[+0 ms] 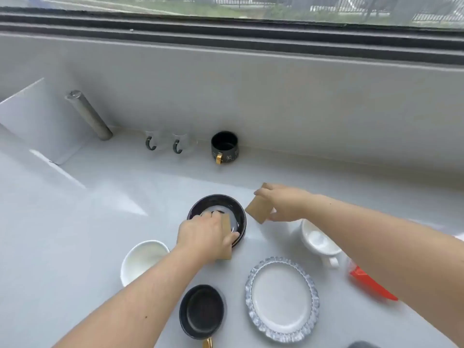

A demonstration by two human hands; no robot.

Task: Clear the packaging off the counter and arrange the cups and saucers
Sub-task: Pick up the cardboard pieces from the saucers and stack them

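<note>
My left hand [204,234] grips a brown cardboard piece [226,237] at the near edge of the stacked black saucers [233,204] in the middle of the counter. Just right of them, my right hand [283,204] holds a second cardboard piece [258,209] a little above the counter. A black cup with a gold handle [202,312] stands in front, and a matching black cup [224,146] stands by the back wall. Two white cups with dark handles [165,144] stand left of it. A white cup [144,259], a white cup with a handle [320,243] and a scalloped white saucer [282,298] lie near me.
A red and clear plastic packet [369,281] lies at the right under my forearm. A metal cylinder [88,116] leans on a white panel [32,116] at the back left. The grey counter [75,234] ends at a low wall under a window.
</note>
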